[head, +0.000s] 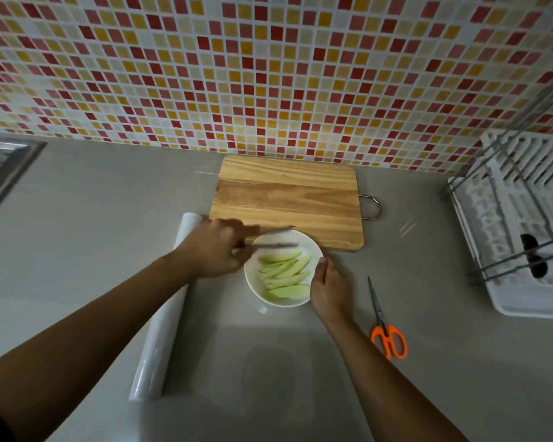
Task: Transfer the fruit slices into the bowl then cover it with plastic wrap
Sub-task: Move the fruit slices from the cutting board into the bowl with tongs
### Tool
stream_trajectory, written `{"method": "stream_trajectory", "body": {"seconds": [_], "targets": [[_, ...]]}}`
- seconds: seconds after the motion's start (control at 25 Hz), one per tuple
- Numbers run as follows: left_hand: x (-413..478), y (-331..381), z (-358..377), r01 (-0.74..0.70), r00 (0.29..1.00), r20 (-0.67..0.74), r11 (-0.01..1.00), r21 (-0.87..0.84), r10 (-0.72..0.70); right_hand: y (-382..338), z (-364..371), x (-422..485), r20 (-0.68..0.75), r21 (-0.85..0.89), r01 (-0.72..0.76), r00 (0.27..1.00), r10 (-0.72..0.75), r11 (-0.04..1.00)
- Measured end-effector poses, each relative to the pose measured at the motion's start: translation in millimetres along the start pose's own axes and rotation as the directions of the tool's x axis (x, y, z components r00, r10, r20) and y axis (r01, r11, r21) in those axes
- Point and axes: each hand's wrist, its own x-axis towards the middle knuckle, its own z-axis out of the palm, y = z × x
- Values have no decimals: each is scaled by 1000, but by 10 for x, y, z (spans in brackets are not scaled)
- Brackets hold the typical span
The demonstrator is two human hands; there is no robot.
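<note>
A white bowl (259,293) sits on the grey counter just in front of the wooden cutting board (288,196), whose top is bare. Several pale green fruit slices (286,274) lie side by side inside the bowl. My left hand (216,250) is closed on a thin metal utensil (276,245), blurred, whose tip reaches over the bowl's far rim. My right hand (331,290) grips the bowl's right rim. A roll of plastic wrap (165,317) lies lengthwise on the counter to the left, partly under my left forearm.
Orange-handled scissors (385,327) lie to the right of the bowl. A white dish rack (524,224) stands at the far right. A steel sink edge (4,167) shows at the far left. A mosaic tile wall rises behind the board.
</note>
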Motion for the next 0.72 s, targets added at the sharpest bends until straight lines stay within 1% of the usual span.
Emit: {"method": "stream_trajectory", "body": {"seconds": [0.04, 0.08, 0.12, 0.2, 0.28, 0.36, 0.48, 0.6, 0.72], "targets": [[99, -37, 1, 80, 992, -100, 997, -5, -80, 7, 6, 5, 0, 5, -1, 1000, 1, 1000], [229, -89, 26, 189, 968, -164, 982, -12, -188, 12, 13, 10, 1, 9, -6, 1000, 6, 1000], [378, -148, 65, 320, 930, -178, 947, -35, -321, 18, 20, 17, 2, 11, -9, 1000, 9, 1000], [661, -261, 176, 556, 821, -108, 828, -74, -560, 34, 39, 28, -3, 9, 1, 1000, -1, 1000], [852, -365, 348, 666, 739, -58, 741, -90, -671, 59, 48, 40, -5, 11, 16, 1000, -16, 1000], [957, -415, 521, 702, 704, -51, 705, -101, -709, 89, 52, 40, -18, 16, 31, 999, -31, 999], [1027, -464, 681, 699, 706, -69, 709, -91, -705, 115, 63, 27, -45, 18, 52, 998, -51, 999], [1095, -510, 711, 705, 689, -101, 696, -137, -718, 130, 74, 39, -57, 16, 71, 996, -69, 997], [1116, -539, 754, 705, 686, -95, 691, -158, -722, 159, 84, 39, -55, 29, 81, 995, -79, 996]]}}
